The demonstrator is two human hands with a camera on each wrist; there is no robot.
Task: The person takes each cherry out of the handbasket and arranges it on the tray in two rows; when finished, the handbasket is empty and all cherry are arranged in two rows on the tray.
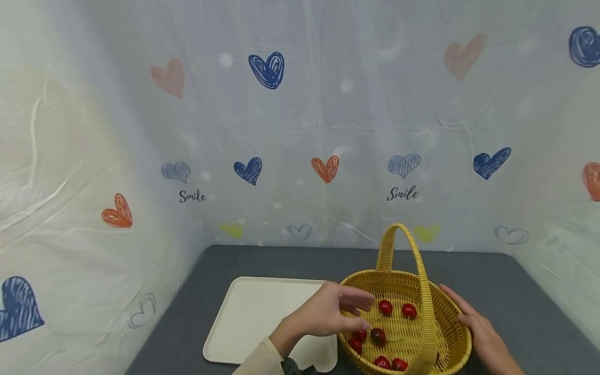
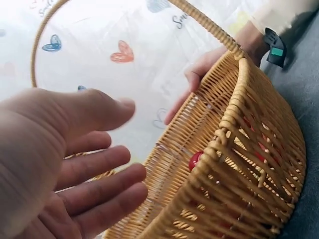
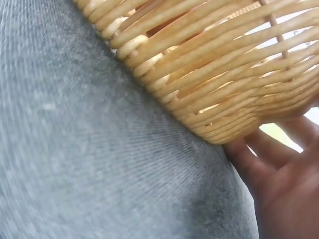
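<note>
A yellow wicker basket [image 1: 428,338] with a tall arched handle holds several red cherries [image 1: 385,307]. My left hand [image 1: 330,310] hovers over the basket's left rim, fingers loosely extended toward the cherries. Its palm and separated fingers hold nothing in the left wrist view, where the hand [image 2: 94,164] is beside the basket wall. On the other side, my right hand [image 1: 485,333] rests against the basket's outer right wall, fingers extended along it and thumb by the rim. Part of that hand [image 3: 289,174] is hidden behind the weave in the right wrist view.
A cream rectangular tray [image 1: 262,317] lies left of the basket, partly covered by my left forearm. Both stand on a dark grey tabletop [image 1: 187,312]. A pale curtain [image 1: 300,104] printed with hearts rises behind and along both sides.
</note>
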